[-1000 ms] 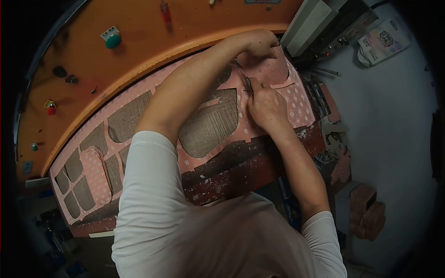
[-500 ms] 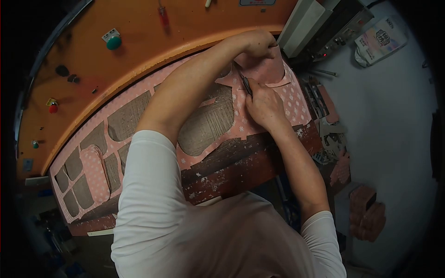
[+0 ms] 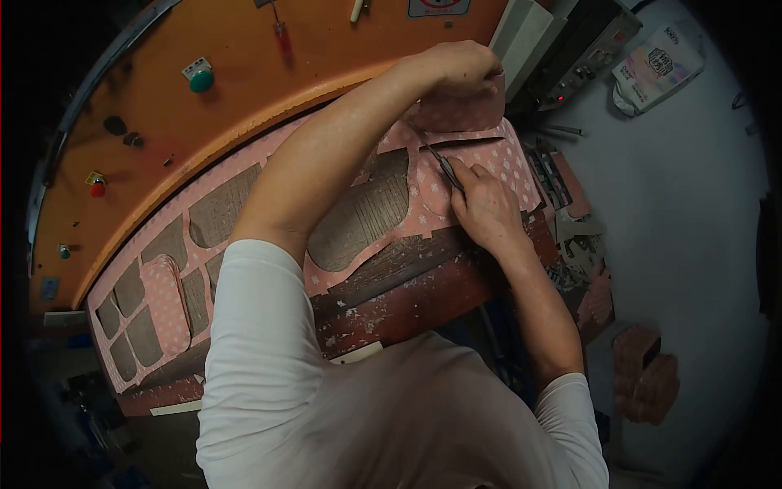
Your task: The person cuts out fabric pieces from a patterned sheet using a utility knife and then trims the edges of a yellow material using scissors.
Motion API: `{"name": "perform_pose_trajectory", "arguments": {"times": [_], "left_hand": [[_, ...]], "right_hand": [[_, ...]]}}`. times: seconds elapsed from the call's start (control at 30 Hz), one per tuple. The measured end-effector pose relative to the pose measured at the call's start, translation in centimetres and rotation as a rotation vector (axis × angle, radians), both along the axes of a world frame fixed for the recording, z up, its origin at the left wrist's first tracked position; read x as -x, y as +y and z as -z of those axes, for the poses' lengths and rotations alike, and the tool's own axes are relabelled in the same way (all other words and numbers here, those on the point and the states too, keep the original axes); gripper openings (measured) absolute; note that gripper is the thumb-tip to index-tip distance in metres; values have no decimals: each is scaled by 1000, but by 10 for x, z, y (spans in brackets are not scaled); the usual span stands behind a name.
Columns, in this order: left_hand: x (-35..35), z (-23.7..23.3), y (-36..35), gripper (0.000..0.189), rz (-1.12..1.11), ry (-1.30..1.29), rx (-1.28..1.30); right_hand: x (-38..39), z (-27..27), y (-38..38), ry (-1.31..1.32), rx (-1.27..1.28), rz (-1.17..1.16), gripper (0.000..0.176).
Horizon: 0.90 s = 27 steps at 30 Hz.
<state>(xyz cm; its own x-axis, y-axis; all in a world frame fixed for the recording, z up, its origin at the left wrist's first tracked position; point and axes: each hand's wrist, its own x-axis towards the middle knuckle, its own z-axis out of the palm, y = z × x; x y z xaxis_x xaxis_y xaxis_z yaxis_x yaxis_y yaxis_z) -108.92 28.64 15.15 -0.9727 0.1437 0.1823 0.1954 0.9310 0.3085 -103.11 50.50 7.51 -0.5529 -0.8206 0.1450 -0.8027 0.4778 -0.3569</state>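
Pink patterned sheet material (image 3: pixel 520 187) lies over the dark worn board, with several shaped openings cut through it. At its far right end my left hand (image 3: pixel 472 65) is closed on the edge of a pink piece (image 3: pixel 460 110), which it holds folded up off the sheet. My right hand (image 3: pixel 489 208) grips a slim dark-handled tool (image 3: pixel 449 173) with a thin pointed tip. That tip points up and left, low over the sheet near the lifted piece. A small stack of pink dotted cut pieces (image 3: pixel 167 306) rests on the sheet's left part.
Behind the board rises an orange machine panel (image 3: pixel 244 49) with a green button (image 3: pixel 200 80) and a red button (image 3: pixel 98 189). A grey control box (image 3: pixel 570 73) stands at the right, near a printed white bag (image 3: pixel 658 69). Scraps (image 3: pixel 582 253) pile beside the board's right end.
My right hand and the tool have shifted right and toward me. My left hand has risen slightly, and the pink piece is lifted further, with a dark gap showing under its near side.
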Motion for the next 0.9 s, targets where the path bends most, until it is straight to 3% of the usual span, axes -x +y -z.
{"name": "perform_pose_trajectory", "arguments": {"times": [0.07,0.17,0.37,0.47,0.57,0.7,0.77,0.8,0.83,0.9], "left_hand": [[-9,-5,0,40,-33,14,-11],[-25,-15,1,42,-61,-39,-13],[-21,5,1,41,-121,-131,-13],[-7,38,-5,40,-178,-231,-50],[0,46,11,39,-273,-293,-84],[9,58,15,33,-320,-135,46],[9,43,19,29,-305,-93,115],[5,35,22,25,-276,-46,-3],[2,24,28,25,-284,-38,49],[-5,2,38,25,-310,-9,157]], "right_hand": [[-4,-6,15,-21,69,-40,42],[-6,-2,50,-279,214,-147,46],[1,41,127,-965,382,44,51],[16,41,148,-1106,476,138,47],[40,43,163,-1193,484,242,46],[67,45,165,-1234,666,173,41],[83,49,156,-1189,654,136,37],[90,53,147,-1136,665,105,36],[94,55,135,-1096,749,107,30],[109,50,115,-1047,671,120,27]]}}
